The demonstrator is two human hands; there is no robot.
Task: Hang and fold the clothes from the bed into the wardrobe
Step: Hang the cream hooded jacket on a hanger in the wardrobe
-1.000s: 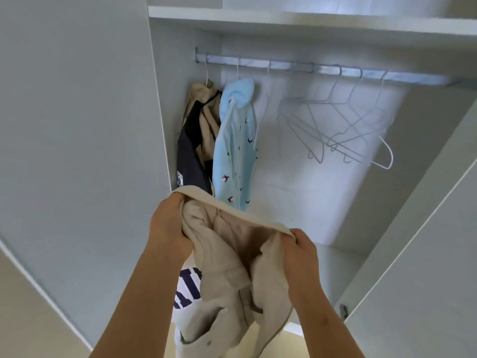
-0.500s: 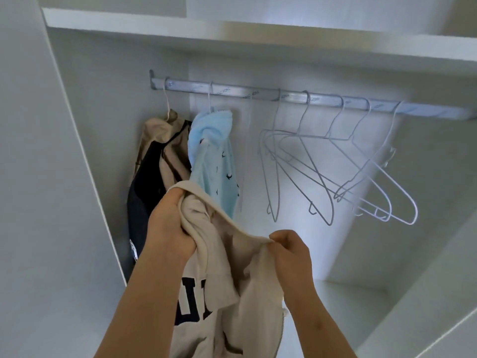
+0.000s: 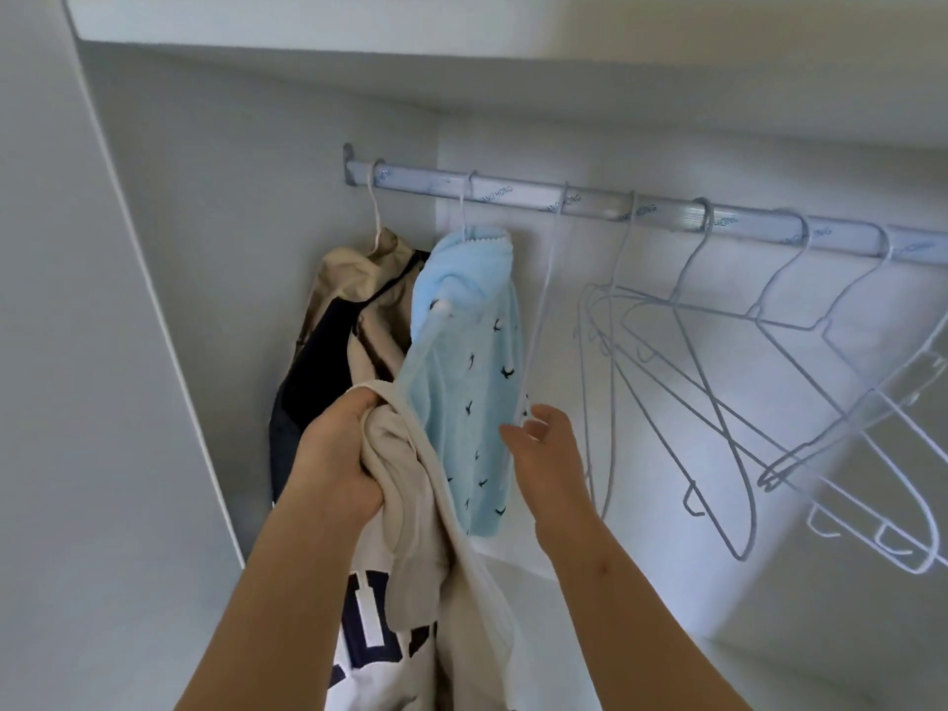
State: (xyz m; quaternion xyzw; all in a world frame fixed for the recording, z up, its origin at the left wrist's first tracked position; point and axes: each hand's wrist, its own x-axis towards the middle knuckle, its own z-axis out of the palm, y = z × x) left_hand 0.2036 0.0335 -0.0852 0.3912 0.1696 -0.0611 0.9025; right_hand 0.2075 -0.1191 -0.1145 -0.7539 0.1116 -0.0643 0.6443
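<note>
Wardrobe, hanging section: rail (image 3: pixel 513 189) carries two finished items at its left end, a beige-and-navy garment (image 3: pixel 349 325) and a light-blue bird-print garment (image 3: pixel 472 377), each on its own hanger; empty white wire hangers (image 3: pixel 673 305) hang to the right. Item in hand: cream sweatshirt with navy lettering (image 3: pixel 410 582), bunched and clenched in the left grip (image 3: pixel 338 454), in front of the hung pair, not yet on a hanger; right grip (image 3: pixel 549 443) released, fingers spread, holding nothing, just beside the nearest empty hanger (image 3: pixel 544 300). Judged status: two hung, one pending; bed out of view, so the remainder cannot be told.
</note>
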